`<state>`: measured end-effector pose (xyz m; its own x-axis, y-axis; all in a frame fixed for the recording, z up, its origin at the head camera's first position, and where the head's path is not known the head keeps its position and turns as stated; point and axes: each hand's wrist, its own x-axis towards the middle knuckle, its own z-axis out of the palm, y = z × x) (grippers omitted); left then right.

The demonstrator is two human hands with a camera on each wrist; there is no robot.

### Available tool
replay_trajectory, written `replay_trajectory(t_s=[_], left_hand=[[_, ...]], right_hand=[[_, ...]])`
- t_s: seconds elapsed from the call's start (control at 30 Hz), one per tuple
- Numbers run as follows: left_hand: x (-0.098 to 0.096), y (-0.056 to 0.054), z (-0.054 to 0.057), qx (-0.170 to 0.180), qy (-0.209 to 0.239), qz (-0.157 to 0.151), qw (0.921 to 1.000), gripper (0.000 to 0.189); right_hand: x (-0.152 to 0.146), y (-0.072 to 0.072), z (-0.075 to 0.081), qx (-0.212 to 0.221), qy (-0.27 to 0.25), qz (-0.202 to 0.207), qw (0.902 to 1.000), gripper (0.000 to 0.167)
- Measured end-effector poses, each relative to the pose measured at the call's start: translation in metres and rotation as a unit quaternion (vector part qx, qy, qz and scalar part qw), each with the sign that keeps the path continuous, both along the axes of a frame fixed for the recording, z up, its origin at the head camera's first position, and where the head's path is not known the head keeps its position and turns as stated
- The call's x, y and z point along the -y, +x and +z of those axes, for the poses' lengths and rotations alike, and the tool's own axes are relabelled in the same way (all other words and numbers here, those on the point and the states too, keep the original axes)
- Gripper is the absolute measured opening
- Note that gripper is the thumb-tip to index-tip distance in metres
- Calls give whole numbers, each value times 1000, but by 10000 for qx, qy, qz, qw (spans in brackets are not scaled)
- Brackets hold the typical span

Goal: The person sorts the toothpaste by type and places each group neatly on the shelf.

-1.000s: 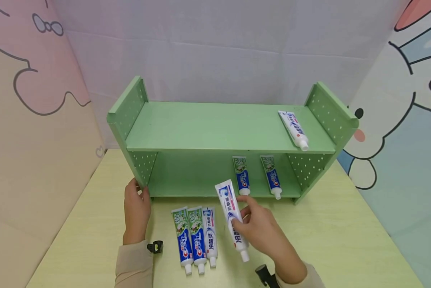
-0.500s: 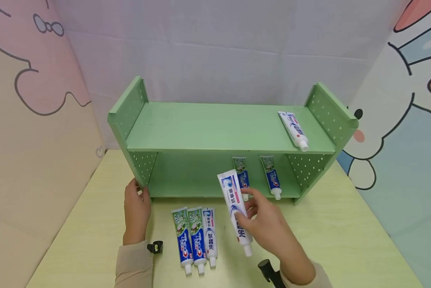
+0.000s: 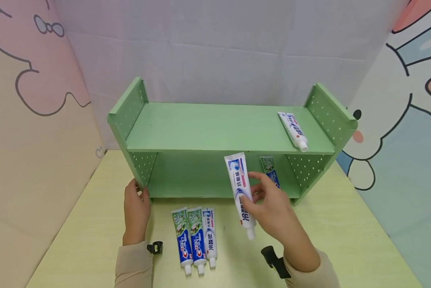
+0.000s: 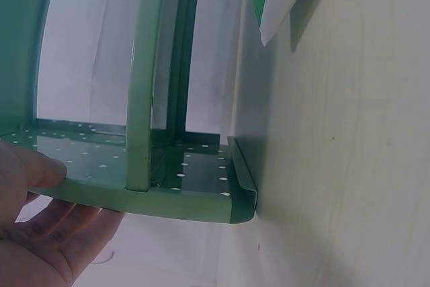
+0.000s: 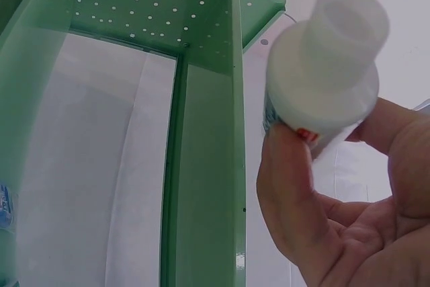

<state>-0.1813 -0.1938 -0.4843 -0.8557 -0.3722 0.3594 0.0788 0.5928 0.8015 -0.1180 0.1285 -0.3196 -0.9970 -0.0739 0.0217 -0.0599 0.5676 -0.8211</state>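
Note:
A white toothpaste tube [image 3: 238,176] is pinched between the thumb and fingers of my right hand [image 3: 274,210], its cap toward me. The hand holds it raised before the lower level of a green two-level shelf [image 3: 197,126]. In the right wrist view the tube's white cap [image 5: 346,28] looms close. My left hand [image 3: 137,212] grips the shelf's left side panel [image 4: 181,203], thumb on one face and fingers on the other. Two green-and-blue Crest tubes [image 3: 183,242] and one white tube [image 3: 210,238] lie side by side on the table.
Another white tube [image 3: 293,131] lies on the upper level at the right. A Crest tube [image 3: 269,170] on the lower level is partly covered by my right hand. Walls with cartoon drawings flank the table [image 3: 352,224].
My right hand has lifted the white toothpaste tube up and to the right, now covering a lower-level Crest tube. My left hand stays on the shelf.

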Motion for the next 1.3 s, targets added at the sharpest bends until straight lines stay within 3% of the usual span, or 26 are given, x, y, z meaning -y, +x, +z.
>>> replay_trajectory(t_s=[0.73,1.3], left_hand=[[-2,1,2,-65,-28,11,10000,39],[-1,1,1,-79,-24,13,10000,38]], right_hand=[[-9,-29,26,-273,269,-166,9991,54],[-7,-57,36,118,139,-137,9997,57]])
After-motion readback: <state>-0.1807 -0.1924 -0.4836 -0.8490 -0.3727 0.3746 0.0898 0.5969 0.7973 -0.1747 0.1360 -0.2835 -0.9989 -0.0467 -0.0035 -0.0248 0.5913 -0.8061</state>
